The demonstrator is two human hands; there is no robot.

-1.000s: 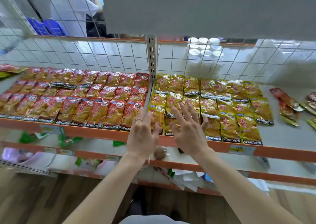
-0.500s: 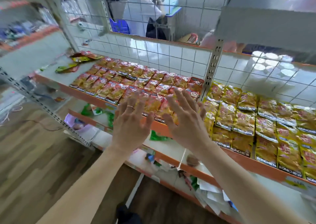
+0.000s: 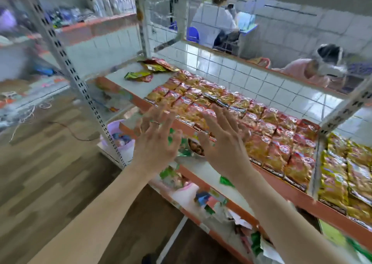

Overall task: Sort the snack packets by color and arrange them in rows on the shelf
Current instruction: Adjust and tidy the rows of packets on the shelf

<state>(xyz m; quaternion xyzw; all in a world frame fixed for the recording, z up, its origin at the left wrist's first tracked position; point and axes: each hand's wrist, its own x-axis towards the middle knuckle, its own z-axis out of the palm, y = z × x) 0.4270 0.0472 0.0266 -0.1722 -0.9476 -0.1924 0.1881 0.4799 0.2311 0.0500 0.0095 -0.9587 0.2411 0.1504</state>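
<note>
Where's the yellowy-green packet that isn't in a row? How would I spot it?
Find the orange-edged shelf with the big block of red packets. Go past the rows to its bare left end. The yellowy-green packet lies flat there alone, in front of a small heap in the back corner.

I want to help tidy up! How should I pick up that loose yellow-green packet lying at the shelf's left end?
Pinch the loose yellow-green foil packet by its near edge, coming from the open front. It lies flat on the white shelf board, apart from the rows of red packets, so probably only a thin edge offers a hold.
</note>
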